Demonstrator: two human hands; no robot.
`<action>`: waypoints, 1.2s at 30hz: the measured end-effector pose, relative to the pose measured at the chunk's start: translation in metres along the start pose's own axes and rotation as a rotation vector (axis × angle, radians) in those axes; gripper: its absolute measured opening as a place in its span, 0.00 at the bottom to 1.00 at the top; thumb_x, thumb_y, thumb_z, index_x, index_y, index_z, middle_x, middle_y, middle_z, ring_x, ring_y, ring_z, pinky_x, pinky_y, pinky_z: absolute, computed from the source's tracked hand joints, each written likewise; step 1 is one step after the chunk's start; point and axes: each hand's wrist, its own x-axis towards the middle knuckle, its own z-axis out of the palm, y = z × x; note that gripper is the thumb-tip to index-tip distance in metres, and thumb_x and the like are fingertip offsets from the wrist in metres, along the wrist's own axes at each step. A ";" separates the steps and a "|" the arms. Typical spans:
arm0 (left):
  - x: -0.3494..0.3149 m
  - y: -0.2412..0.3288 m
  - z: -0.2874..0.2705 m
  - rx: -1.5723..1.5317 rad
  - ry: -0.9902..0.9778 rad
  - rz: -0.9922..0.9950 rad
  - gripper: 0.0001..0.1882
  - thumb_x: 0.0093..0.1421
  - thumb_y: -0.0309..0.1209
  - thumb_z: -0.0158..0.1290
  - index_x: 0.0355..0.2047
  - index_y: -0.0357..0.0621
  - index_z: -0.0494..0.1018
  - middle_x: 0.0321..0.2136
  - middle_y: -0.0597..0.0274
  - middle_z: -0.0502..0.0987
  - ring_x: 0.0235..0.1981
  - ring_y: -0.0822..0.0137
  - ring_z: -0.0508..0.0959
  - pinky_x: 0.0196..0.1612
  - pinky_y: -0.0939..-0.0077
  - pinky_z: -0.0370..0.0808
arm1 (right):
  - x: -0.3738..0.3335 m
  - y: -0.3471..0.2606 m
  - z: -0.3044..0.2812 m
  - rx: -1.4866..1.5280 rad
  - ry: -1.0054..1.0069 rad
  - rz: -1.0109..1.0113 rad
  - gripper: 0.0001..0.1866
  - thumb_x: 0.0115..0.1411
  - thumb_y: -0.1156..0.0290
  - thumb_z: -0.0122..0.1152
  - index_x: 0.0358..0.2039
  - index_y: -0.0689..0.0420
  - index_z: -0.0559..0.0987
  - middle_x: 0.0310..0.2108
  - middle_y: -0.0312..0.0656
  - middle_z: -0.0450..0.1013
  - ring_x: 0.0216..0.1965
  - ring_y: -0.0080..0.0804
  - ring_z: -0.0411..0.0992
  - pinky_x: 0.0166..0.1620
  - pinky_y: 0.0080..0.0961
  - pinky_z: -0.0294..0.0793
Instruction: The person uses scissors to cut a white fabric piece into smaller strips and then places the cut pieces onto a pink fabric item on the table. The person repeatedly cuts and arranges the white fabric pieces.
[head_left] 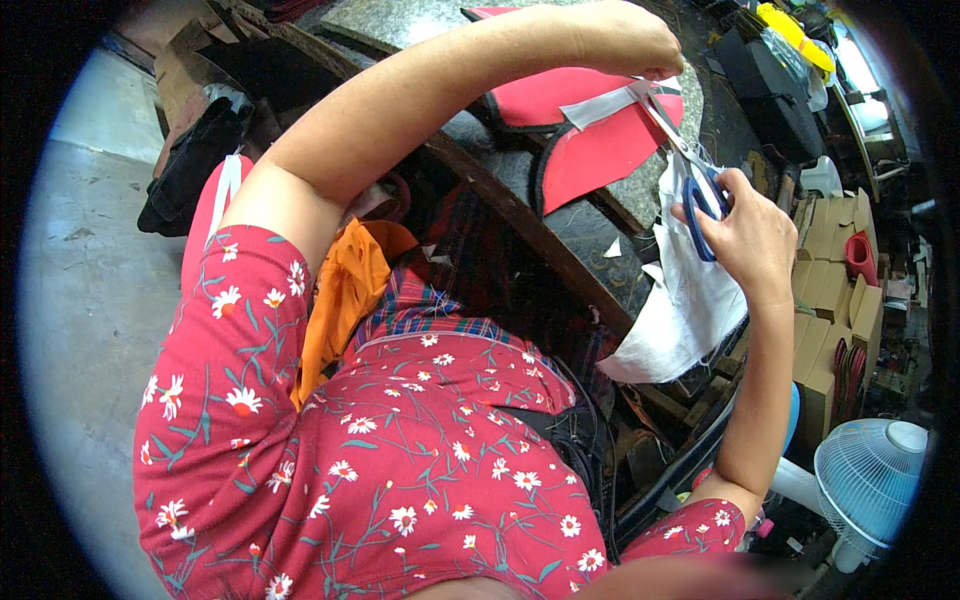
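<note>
My right hand [755,240] grips a pair of scissors [694,205] by the dark blue handles, with the metal blades pointing up and left. A narrow white cloth strip [600,106] lies across red cut pieces with black edging; the blade tips meet its right end. Reaching across from the left, my left hand [635,42] is closed, its fingertips pinched at that same end of the strip. The nearer red piece [605,160] lies on the worktop, partly over the other red piece [535,97]. Below the scissors hangs a larger white cloth [685,305] with frayed edges.
The speckled stone worktop [385,22] has a dark wooden edge. An orange cloth [340,295] lies by my lap. At the right are open cardboard boxes [825,285] and a fan with blue blades [870,480]. A yellow bundle [795,38] sits at the far right.
</note>
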 end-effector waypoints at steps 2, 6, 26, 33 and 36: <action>-0.001 0.001 0.002 0.003 0.023 0.005 0.08 0.53 0.29 0.53 0.35 0.46 0.77 0.32 0.59 0.78 0.33 0.59 0.79 0.35 0.63 0.76 | 0.001 -0.001 0.002 -0.033 0.008 -0.027 0.30 0.47 0.37 0.66 0.34 0.52 0.79 0.24 0.45 0.78 0.29 0.42 0.79 0.33 0.37 0.76; -0.002 0.003 0.001 0.008 0.088 0.018 0.08 0.53 0.29 0.53 0.34 0.45 0.77 0.31 0.59 0.77 0.32 0.59 0.79 0.34 0.64 0.75 | 0.002 0.004 0.011 0.034 0.035 -0.083 0.26 0.52 0.42 0.65 0.30 0.55 0.77 0.22 0.45 0.77 0.27 0.45 0.78 0.31 0.37 0.75; -0.086 0.092 -0.005 0.018 0.001 -0.091 0.39 0.58 0.63 0.44 0.51 0.36 0.71 0.54 0.45 0.70 0.59 0.50 0.67 0.59 0.48 0.61 | -0.070 0.062 0.036 0.520 0.110 0.217 0.15 0.52 0.67 0.71 0.24 0.60 0.72 0.16 0.35 0.62 0.19 0.22 0.59 0.24 0.25 0.59; -0.079 0.063 -0.008 -0.604 0.129 -0.144 0.34 0.59 0.59 0.50 0.49 0.41 0.73 0.52 0.45 0.71 0.57 0.46 0.68 0.60 0.55 0.63 | -0.085 0.051 0.041 0.332 0.045 0.253 0.14 0.51 0.71 0.69 0.31 0.59 0.72 0.21 0.42 0.71 0.22 0.39 0.71 0.29 0.35 0.69; -0.096 0.018 -0.032 -0.317 0.246 -0.327 0.28 0.59 0.52 0.54 0.48 0.40 0.74 0.51 0.46 0.72 0.56 0.50 0.70 0.57 0.63 0.68 | -0.088 0.048 0.039 0.321 0.075 0.234 0.15 0.51 0.71 0.70 0.32 0.60 0.71 0.22 0.42 0.70 0.23 0.39 0.70 0.30 0.35 0.69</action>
